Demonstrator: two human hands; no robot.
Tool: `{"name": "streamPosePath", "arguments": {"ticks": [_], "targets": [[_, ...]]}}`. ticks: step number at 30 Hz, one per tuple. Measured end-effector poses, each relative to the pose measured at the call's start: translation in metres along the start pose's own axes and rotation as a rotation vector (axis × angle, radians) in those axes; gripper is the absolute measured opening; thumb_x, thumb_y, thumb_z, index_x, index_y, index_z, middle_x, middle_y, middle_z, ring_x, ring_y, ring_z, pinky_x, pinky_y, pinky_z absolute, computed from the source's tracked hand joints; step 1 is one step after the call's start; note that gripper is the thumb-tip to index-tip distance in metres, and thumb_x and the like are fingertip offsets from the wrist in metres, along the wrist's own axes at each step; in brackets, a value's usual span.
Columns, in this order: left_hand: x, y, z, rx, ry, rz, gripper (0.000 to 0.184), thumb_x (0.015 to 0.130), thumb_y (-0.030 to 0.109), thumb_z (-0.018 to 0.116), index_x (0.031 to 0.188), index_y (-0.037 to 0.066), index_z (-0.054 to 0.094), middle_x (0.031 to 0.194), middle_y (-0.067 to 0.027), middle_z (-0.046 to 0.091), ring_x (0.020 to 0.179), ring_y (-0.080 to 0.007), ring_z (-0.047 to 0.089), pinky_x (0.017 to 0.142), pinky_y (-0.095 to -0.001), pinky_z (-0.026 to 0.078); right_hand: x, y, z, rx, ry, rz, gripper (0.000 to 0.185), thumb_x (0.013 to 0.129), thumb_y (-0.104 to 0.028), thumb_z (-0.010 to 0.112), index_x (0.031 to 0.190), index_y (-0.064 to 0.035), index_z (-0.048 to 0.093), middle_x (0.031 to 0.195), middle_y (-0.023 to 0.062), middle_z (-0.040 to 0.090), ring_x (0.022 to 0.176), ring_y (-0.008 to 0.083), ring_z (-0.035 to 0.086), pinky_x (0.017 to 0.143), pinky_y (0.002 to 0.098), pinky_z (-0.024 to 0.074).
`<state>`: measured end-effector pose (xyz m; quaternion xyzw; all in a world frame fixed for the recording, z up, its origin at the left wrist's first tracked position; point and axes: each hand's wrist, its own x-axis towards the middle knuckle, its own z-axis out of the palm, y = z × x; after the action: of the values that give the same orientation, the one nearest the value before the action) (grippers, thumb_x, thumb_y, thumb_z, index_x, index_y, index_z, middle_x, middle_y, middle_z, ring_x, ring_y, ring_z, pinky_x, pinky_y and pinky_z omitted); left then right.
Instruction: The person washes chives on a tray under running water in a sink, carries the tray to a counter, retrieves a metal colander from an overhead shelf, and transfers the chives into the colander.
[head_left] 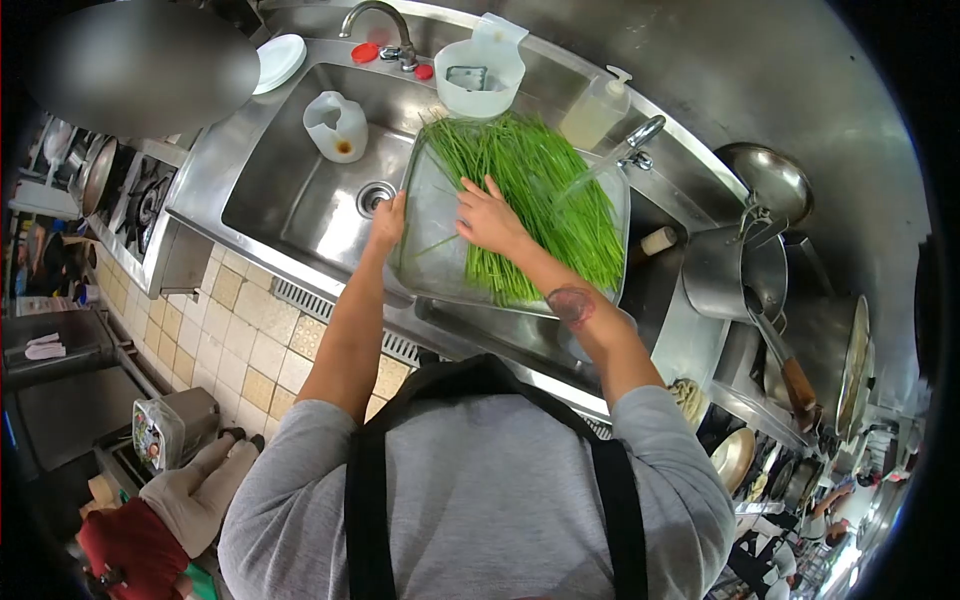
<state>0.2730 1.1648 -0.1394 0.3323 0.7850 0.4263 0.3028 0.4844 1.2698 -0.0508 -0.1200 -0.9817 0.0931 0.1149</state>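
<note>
A large metal tray point(425, 265) sits across the right-hand sink, loaded with long green chives point(550, 210). Its left rim is gripped by my left hand point(387, 222), with part of the fingers out of sight. My right hand point(490, 218) lies on the left side of the chives, fingers apart and holding nothing. From the right faucet point(640, 140), what looks like a stream of water falls on the chives. A few loose blades rest on the bare left part of the tray.
In the left sink basin point(290, 210) stands a cut white plastic jug point(336, 127). Behind the tray are a white plastic container point(480, 75) and a soap pump bottle point(597, 108). Metal pots point(720, 275) stand at right. A person in a red top point(130, 545) is at lower left.
</note>
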Motion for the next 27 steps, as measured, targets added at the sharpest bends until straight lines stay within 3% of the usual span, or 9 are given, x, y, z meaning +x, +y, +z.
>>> {"name": "streamPosePath", "arguments": {"ticks": [4, 7, 13, 16, 19, 22, 23, 26, 27], "targets": [[0.004, -0.003, -0.002, -0.056, -0.018, -0.01, 0.057, 0.093, 0.042, 0.04, 0.08, -0.011, 0.056, 0.063, -0.0228, 0.053, 0.063, -0.0267, 0.052, 0.066, -0.0406, 0.042, 0.017, -0.06, 0.018, 0.018, 0.15, -0.022, 0.035, 0.078, -0.027, 0.061, 0.104, -0.0032, 0.056, 0.117, 0.0126, 0.051, 0.127, 0.029, 0.034, 0.105, 0.0529, 0.0233], [0.003, -0.003, -0.001, -0.072, -0.012, -0.011, 0.057, 0.092, 0.043, 0.04, 0.081, -0.011, 0.057, 0.065, -0.0232, 0.054, 0.064, -0.0274, 0.053, 0.066, -0.0403, 0.042, 0.012, -0.098, 0.047, 0.057, 0.107, 0.008, 0.038, 0.077, -0.029, 0.062, 0.107, -0.0069, 0.055, 0.121, 0.0115, 0.049, 0.128, 0.0285, 0.032, 0.104, 0.0578, 0.0218], [0.001, -0.001, -0.001, -0.055, 0.007, 0.003, 0.058, 0.092, 0.043, 0.04, 0.082, -0.011, 0.057, 0.066, -0.0232, 0.055, 0.066, -0.0283, 0.054, 0.066, -0.0402, 0.042, 0.011, -0.074, 0.035, 0.016, -0.054, -0.046, 0.034, 0.076, -0.029, 0.063, 0.106, -0.0134, 0.057, 0.12, 0.0104, 0.048, 0.131, 0.0267, 0.029, 0.099, 0.0681, 0.0164], [0.002, -0.002, -0.003, -0.021, -0.003, 0.014, 0.058, 0.092, 0.043, 0.04, 0.077, -0.011, 0.055, 0.061, -0.0206, 0.051, 0.061, -0.0263, 0.05, 0.063, -0.0408, 0.041, -0.008, -0.039, 0.011, 0.026, -0.07, 0.035, 0.022, 0.078, -0.026, 0.062, 0.095, -0.0128, 0.059, 0.127, 0.0075, 0.046, 0.132, 0.0267, 0.029, 0.103, 0.0652, 0.0133], [0.0, 0.0, -0.002, -0.019, 0.0, 0.012, 0.057, 0.093, 0.042, 0.04, 0.073, -0.01, 0.053, 0.058, -0.0176, 0.048, 0.058, -0.0235, 0.046, 0.061, -0.0407, 0.039, -0.033, -0.011, -0.022, 0.108, -0.176, 0.104, 0.025, 0.081, -0.027, 0.059, 0.102, -0.0137, 0.061, 0.137, 0.0063, 0.04, 0.134, 0.0287, 0.025, 0.104, 0.0639, 0.0127], [0.0, 0.001, -0.002, -0.05, -0.004, 0.01, 0.056, 0.093, 0.042, 0.041, 0.07, -0.008, 0.051, 0.056, -0.0136, 0.045, 0.057, -0.0201, 0.043, 0.059, -0.0395, 0.039, -0.045, -0.002, -0.045, 0.316, 0.18, 0.267, 0.035, 0.083, -0.029, 0.058, 0.115, -0.0156, 0.059, 0.144, 0.007, 0.031, 0.135, 0.0317, 0.02, 0.104, 0.0629, 0.0123], [0.0, 0.001, -0.003, -0.067, -0.009, 0.009, 0.055, 0.093, 0.041, 0.041, 0.07, -0.008, 0.051, 0.056, -0.0124, 0.044, 0.057, -0.0192, 0.042, 0.058, -0.039, 0.039, -0.046, 0.002, -0.033, 0.238, 0.26, 0.353, 0.05, 0.083, -0.04, 0.056, 0.127, -0.0178, 0.05, 0.146, 0.0106, 0.026, 0.136, 0.0341, 0.015, 0.104, 0.0642, 0.0118], [-0.007, 0.011, -0.004, -0.073, -0.009, -0.029, 0.055, 0.093, 0.041, 0.042, 0.069, -0.007, 0.05, 0.056, -0.0101, 0.043, 0.057, -0.0172, 0.041, 0.058, -0.0376, 0.038, -0.035, -0.027, -0.002, 0.01, 0.211, 0.536, 0.058, 0.085, -0.049, 0.049, 0.135, -0.0227, 0.039, 0.148, 0.0111, 0.021, 0.137, 0.0326, 0.016, 0.103, 0.0653, 0.0113], [-0.006, 0.013, -0.004, -0.066, -0.004, -0.043, 0.054, 0.093, 0.041, 0.042, 0.068, -0.007, 0.049, 0.056, -0.0095, 0.042, 0.057, -0.0167, 0.041, 0.058, -0.0372, 0.038, -0.037, -0.037, 0.004, -0.108, 0.016, 0.389, 0.063, 0.085, -0.057, 0.042, 0.139, -0.0271, 0.03, 0.149, 0.0081, 0.017, 0.137, 0.0301, 0.016, 0.102, 0.0668, 0.0108]]}}
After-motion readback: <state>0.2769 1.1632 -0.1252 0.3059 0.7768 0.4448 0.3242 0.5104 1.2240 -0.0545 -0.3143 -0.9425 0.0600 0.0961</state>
